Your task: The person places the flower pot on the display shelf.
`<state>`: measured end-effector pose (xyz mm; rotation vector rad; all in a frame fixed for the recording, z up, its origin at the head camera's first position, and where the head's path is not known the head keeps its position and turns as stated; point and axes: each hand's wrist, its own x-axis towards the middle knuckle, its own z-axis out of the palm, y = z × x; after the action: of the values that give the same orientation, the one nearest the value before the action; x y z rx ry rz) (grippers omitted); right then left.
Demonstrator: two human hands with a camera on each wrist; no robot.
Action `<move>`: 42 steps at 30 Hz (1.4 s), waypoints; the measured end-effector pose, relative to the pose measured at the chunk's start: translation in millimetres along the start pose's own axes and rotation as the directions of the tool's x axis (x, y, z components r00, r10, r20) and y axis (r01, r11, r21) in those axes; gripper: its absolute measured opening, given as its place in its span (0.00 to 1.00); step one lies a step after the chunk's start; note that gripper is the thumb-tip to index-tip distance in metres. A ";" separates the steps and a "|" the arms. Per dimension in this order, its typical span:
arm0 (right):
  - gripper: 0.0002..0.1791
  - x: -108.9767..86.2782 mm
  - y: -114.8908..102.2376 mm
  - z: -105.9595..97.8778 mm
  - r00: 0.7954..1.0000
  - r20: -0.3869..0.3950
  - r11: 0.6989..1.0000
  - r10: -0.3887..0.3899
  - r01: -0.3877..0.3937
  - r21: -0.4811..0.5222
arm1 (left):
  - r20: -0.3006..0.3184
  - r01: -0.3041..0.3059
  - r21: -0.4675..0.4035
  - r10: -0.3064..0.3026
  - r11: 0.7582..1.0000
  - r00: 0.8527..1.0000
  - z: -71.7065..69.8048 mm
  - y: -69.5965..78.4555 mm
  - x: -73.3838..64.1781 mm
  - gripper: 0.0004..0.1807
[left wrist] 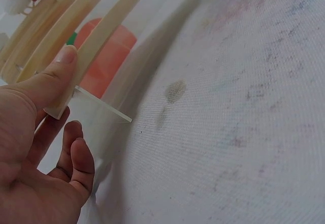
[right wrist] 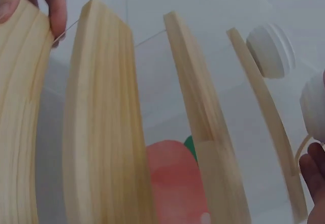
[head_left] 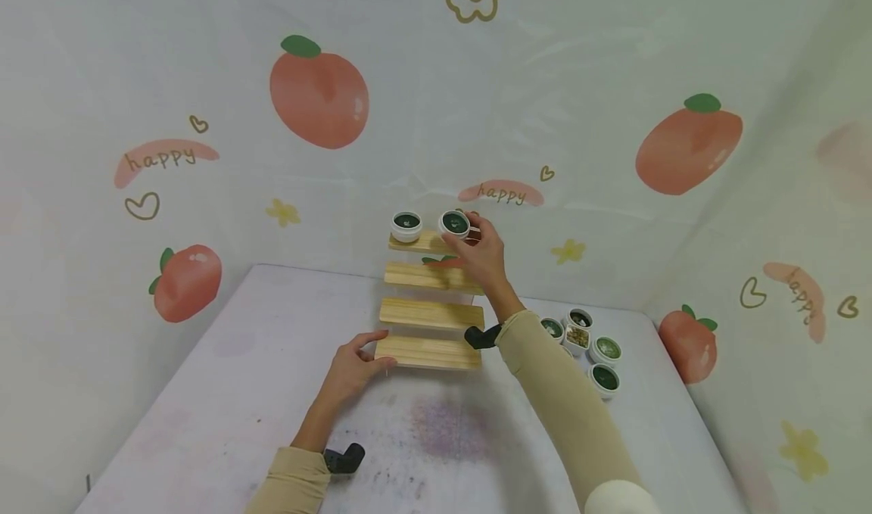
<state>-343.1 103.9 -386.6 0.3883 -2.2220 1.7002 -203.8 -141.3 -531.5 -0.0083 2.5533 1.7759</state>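
Note:
A stepped display rack (head_left: pixel 432 313) has several pale wooden shelves on clear side supports. My left hand (head_left: pixel 357 366) grips the left end of its lowest shelf (left wrist: pixel 96 46), thumb on top and fingers beneath. Up at the top shelf (right wrist: pixel 269 102), my right hand (head_left: pixel 482 253) holds a small round white cup (head_left: pixel 454 225) with a dark green inside, tilted toward the head camera. The cup overlaps the shelf's right part in the head view. A similar white cup (head_left: pixel 406 226) stands on that shelf's left end.
Right of the rack, several small white cups (head_left: pixel 605 380) with green or dark insides cluster on the white cloth-covered table (head_left: pixel 225 393). Among them sits a square white dish (head_left: pixel 577 338) of brownish bits. A fruit-printed backdrop (head_left: pixel 409 82) rises behind.

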 end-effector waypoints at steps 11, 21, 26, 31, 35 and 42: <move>0.35 6.6 0.6 10.0 0.991 0.009 0.988 0.132 -0.131 -0.083 | 0.015 -0.005 -0.026 0.006 1.000 1.000 0.5 -2.8 1.1 0.36; 0.37 4.5 -1.2 12.4 0.983 0.044 0.965 0.179 -0.167 -0.202 | 0.010 0.002 -0.022 -0.002 1.000 1.000 -0.3 -0.5 -1.4 0.35; 0.38 7.1 -7.0 12.7 0.981 0.117 0.940 0.153 -0.108 -0.325 | 0.009 -0.004 -0.018 0.005 1.000 1.000 0.3 -1.9 0.7 0.35; 0.38 10.3 -14.0 12.2 0.975 0.160 0.910 0.155 -0.078 -0.408 | 0.011 -0.003 -0.024 0.003 1.000 1.000 -0.1 -2.5 2.3 0.36; 0.41 11.3 -15.1 12.0 0.971 0.179 0.909 0.160 -0.074 -0.409 | 0.001 0.001 -0.022 -0.001 1.000 1.000 -0.5 -2.9 2.4 0.36; 0.46 5.1 -11.0 3.1 0.958 0.208 0.954 0.197 -0.137 -0.268 | 0.004 -0.006 -0.022 0.006 1.000 1.000 -0.7 -3.0 0.7 0.35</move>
<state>-343.6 98.0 -375.5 0.3592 -2.6731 1.4872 -204.4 -143.0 -534.1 0.0028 2.5335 1.8038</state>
